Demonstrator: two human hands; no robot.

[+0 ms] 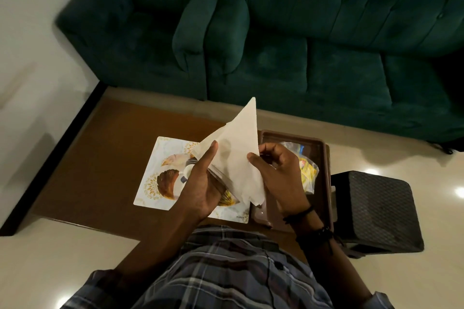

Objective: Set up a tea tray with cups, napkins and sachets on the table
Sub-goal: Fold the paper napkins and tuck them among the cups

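Note:
A white paper napkin [238,148] folded into a triangle is held up above the table, its tip pointing away from me. My left hand [200,183] grips its left edge, thumb on top. My right hand [278,173] pinches its right edge. Under them lies a white tray [150,183] with gold and brown leaf patterns; a small white cup [187,170] shows on it beside my left hand. To the right sits a brown plastic tray [324,158] that holds a clear bag of yellow sachets [307,170]. The hands hide the middle of the white tray.
The brown wooden table [105,163] stretches to the left. A dark green sofa [301,40] stands beyond it. A dark woven stool [376,211] stands at the right, beside the brown tray. The floor is pale and glossy.

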